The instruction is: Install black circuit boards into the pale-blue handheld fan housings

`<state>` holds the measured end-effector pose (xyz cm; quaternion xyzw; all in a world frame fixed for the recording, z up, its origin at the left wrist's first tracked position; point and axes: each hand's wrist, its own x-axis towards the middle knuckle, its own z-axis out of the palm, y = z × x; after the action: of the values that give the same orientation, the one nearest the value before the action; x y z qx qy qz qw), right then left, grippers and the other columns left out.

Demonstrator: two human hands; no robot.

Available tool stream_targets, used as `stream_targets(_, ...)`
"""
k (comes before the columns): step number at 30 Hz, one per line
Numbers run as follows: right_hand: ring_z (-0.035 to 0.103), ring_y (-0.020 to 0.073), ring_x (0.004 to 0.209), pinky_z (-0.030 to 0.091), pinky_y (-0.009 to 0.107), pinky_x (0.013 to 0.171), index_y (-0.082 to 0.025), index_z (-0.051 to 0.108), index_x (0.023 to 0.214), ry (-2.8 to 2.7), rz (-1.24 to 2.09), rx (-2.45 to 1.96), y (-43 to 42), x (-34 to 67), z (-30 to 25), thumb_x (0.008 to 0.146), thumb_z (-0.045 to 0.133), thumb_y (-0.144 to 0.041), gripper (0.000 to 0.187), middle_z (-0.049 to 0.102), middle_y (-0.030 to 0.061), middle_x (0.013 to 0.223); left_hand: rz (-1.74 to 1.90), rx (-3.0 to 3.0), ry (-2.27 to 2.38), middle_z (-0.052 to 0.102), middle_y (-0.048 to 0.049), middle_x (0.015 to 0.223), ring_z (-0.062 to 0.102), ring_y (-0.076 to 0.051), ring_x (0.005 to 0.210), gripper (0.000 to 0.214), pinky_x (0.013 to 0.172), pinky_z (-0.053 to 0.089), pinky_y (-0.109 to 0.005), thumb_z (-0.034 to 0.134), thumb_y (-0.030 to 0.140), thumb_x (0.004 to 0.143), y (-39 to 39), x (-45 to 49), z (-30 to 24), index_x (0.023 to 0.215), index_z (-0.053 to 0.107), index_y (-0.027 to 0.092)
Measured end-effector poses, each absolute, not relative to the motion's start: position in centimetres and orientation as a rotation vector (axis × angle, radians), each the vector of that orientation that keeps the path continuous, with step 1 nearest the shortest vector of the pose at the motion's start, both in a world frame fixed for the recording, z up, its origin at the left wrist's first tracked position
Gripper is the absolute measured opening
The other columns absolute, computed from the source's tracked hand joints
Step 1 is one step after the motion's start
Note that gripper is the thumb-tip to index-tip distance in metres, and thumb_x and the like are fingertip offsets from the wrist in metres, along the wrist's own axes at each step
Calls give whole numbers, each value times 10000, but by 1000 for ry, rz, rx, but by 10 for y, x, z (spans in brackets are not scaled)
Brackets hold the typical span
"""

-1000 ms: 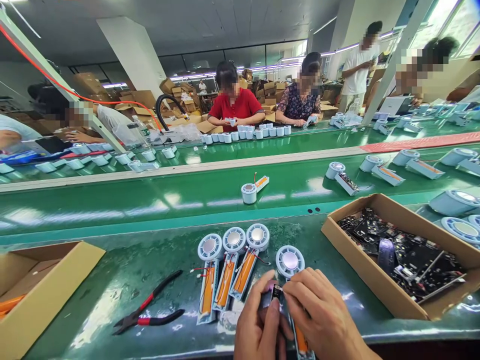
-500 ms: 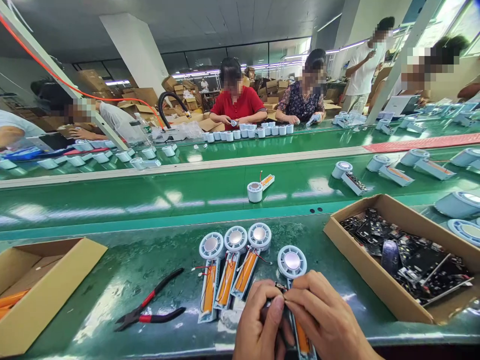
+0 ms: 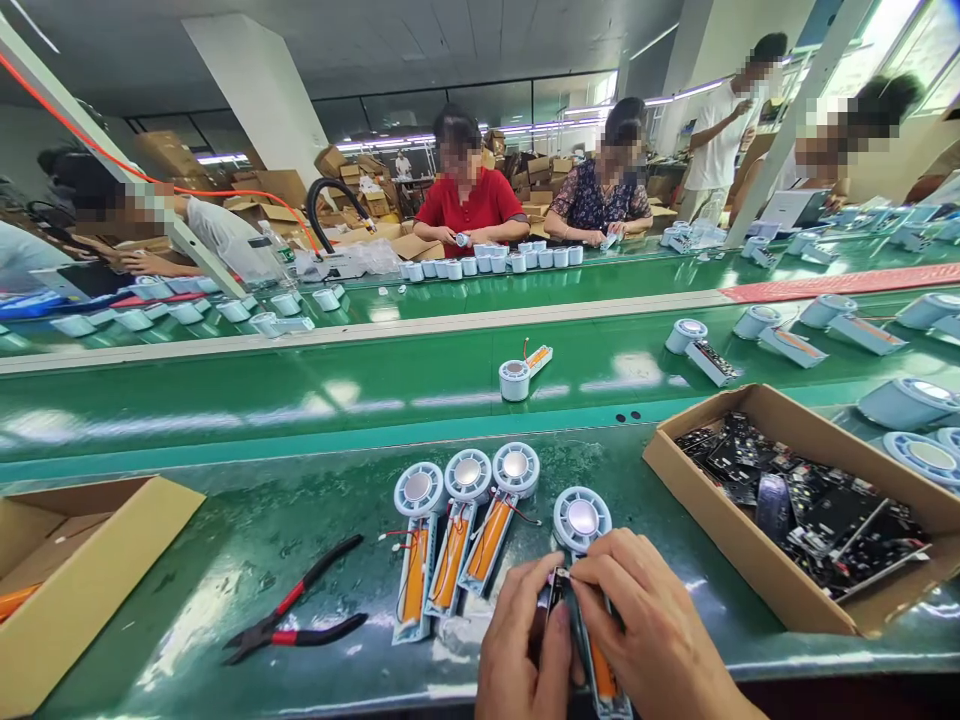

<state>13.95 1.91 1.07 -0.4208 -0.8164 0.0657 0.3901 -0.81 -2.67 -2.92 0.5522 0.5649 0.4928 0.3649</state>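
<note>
My left hand [image 3: 517, 645] grips a small black circuit board [image 3: 556, 592] between thumb and fingers. Against the board's upper end, the fingertips of my right hand [image 3: 649, 630] are pinched together; whatever small part lies between them is hidden. Under both hands lies a light-blue device with a round, silver-centred head [image 3: 583, 517] and an orange battery [image 3: 603, 672] in its handle. My hands cover the middle of that handle. To the left rest three similar devices [image 3: 418, 575], their batteries and thin red and black wires exposed.
Red-and-black cutting pliers [image 3: 289, 636] lie on the green bench. A cardboard box [image 3: 739, 565] of black circuit boards stands right, another box [image 3: 120, 580] left. Beyond, a green conveyor belt [image 3: 390, 385] carries more devices. Several people sit or stand across the line.
The circuit board in my left hand has turned more upright and shows more of its length. My right fingers stay pinched at its upper end. The view has shifted slightly.
</note>
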Motion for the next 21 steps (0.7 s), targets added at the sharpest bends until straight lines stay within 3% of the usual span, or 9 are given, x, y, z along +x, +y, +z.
stream_targets(2,528,189,692,354,325,653,-196,607,827,-2085,146,-1090,19,139,12,974,489,-92,216,591,31,758,1317,1556,1484,671,-83,1239,721,-179,861,343,787,589,-287,511,247,980,-26,-8,-31,1296,635,291)
stream_targets(5,525,186,683,357,326,660,-196,603,808,-2103,135,-1097,19,139,14,980,477,-98,235,585,29,744,1405,1702,1487,662,-60,1272,646,-197,1165,445,1009,510,-289,516,146,961,-27,-7,-37,1367,586,314)
stream_targets(11,534,183,668,402,305,623,-188,602,832,-2104,168,-1046,18,135,13,1001,450,-112,240,590,37,743,1461,1731,1392,646,-77,1275,644,-181,1161,463,1000,511,-255,488,166,985,-27,-3,-42,1426,546,296)
stream_targets(14,568,185,691,467,301,650,-194,628,855,-2097,224,-1035,19,140,16,1005,452,-124,242,611,41,764,1460,1647,1382,677,-80,1256,659,-208,1154,383,1008,521,-297,510,259,995,-25,-2,-36,1359,622,306)
stream_targets(16,625,186,772,526,292,716,-208,660,947,-2076,338,-1035,19,152,21,1006,474,-157,202,652,51,855,1417,1490,1415,705,-100,1222,706,-237,1062,337,926,573,-324,555,365,975,-25,-2,-29,1270,694,280)
stream_targets(18,673,182,915,559,257,805,-238,667,1083,-1973,459,-1096,15,172,24,1005,504,-199,185,683,60,1011,1313,1229,1422,761,-110,1015,737,-195,715,407,619,603,-272,574,480,947,-25,-2,-23,1255,697,244)
stream_targets(20,694,169,996,566,208,844,-276,665,1165,-1837,557,-1190,7,193,20,991,555,-236,209,695,49,1110,1210,988,1377,727,-42,699,554,-90,378,526,363,424,-170,579,568,921,-25,0,-18,1310,645,220)
stream_targets(21,709,163,972,572,189,832,-292,675,1168,-1788,620,-1221,1,201,14,975,594,-248,214,710,37,1096,1187,913,1353,672,2,588,456,-53,309,570,325,340,-138,585,598,907,-25,1,-16,1328,622,216)
